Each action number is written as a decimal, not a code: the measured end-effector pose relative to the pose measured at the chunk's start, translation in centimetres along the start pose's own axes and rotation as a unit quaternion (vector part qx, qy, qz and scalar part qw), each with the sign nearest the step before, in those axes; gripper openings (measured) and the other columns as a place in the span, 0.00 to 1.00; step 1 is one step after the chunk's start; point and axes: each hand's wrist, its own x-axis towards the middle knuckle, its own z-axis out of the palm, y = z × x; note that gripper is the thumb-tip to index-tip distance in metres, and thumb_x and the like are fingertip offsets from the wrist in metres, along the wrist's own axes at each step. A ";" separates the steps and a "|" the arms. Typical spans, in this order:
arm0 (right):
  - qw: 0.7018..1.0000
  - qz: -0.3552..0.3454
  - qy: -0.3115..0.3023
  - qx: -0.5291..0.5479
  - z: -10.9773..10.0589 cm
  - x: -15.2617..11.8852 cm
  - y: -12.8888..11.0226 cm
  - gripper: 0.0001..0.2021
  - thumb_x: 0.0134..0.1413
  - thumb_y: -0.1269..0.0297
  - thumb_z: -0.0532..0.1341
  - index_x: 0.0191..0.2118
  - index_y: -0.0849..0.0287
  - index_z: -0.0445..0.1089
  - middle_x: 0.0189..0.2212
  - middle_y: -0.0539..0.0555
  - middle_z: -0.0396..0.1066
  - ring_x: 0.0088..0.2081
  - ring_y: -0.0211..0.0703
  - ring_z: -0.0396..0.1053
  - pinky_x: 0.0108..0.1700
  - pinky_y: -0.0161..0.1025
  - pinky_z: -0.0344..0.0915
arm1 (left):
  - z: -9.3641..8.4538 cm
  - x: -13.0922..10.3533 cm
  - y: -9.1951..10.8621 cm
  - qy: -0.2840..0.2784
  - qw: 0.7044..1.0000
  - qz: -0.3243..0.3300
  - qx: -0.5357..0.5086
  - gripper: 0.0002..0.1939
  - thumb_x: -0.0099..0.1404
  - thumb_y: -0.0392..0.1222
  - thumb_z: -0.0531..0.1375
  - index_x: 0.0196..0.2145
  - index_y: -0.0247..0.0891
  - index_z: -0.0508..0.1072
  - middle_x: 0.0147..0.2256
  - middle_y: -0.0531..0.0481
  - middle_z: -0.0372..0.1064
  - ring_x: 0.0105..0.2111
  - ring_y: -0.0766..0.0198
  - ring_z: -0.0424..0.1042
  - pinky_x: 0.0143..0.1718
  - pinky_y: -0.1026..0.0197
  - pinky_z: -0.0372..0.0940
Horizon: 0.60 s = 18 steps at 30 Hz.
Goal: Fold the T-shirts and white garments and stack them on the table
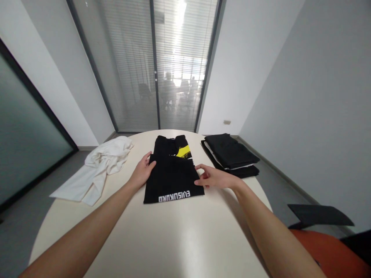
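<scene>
A black T-shirt [174, 175] with a yellow print and white lettering lies partly folded on the table, its collar toward the far side. The lower part is folded up over the rest, and the lettering along the near fold reads upside down. At the flap's upper left corner, my left hand [142, 170] grips the cloth, thumb on top and fingers at the edge. My right hand [211, 177] is at the right edge, thumb on the cloth and fingers curled around the side; its fingertips are partly hidden.
A crumpled white garment [111, 154] lies at the left of the round pale table [174, 239]. On the right sits a stack of folded dark clothes [232, 152]. An orange and black chair [324, 247] stands at the lower right. Behind is a glass partition with blinds [179, 96].
</scene>
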 end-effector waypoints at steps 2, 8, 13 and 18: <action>0.999 0.011 0.042 -0.032 0.3 0.5 0.1 0.28 0.54 0.42 0.64 0.49 0.60 0.65 0.23 0.47 0.67 0.24 0.38 0.62 0.29 0.37 0.58 | -0.5 0.3 -0.4 0.030 0.998 0.009 0.052 0.37 0.62 0.43 0.64 0.65 0.39 0.56 0.55 0.37 0.70 0.50 0.55 0.75 0.54 0.51 0.67; 0.967 -0.047 0.224 -0.108 2.0 3.4 1.0 0.25 0.58 0.38 0.58 0.39 0.60 0.72 0.28 0.53 0.71 0.31 0.43 0.67 0.33 0.38 0.58 | -1.2 -0.1 -0.7 0.039 0.966 0.048 0.253 0.39 0.57 0.46 0.67 0.63 0.36 0.60 0.50 0.36 0.74 0.53 0.48 0.72 0.57 0.47 0.61; 0.957 -0.080 0.229 -0.161 2.0 3.4 1.1 0.24 0.55 0.42 0.62 0.45 0.59 0.69 0.31 0.52 0.70 0.31 0.42 0.66 0.33 0.39 0.58 | -1.0 -2.1 1.9 0.060 0.920 0.050 0.384 0.36 0.55 0.53 0.67 0.58 0.39 0.65 0.40 0.40 0.76 0.44 0.45 0.75 0.46 0.51 0.62; 0.920 -0.144 0.282 -0.231 1.3 1.3 -0.7 0.23 0.51 0.49 0.68 0.49 0.56 0.67 0.34 0.51 0.69 0.31 0.40 0.64 0.35 0.38 0.58 | -2.7 -3.9 5.3 -0.056 0.885 0.013 0.462 0.18 0.56 0.58 0.64 0.35 0.43 0.71 0.26 0.50 0.72 0.27 0.55 0.71 0.30 0.59 0.56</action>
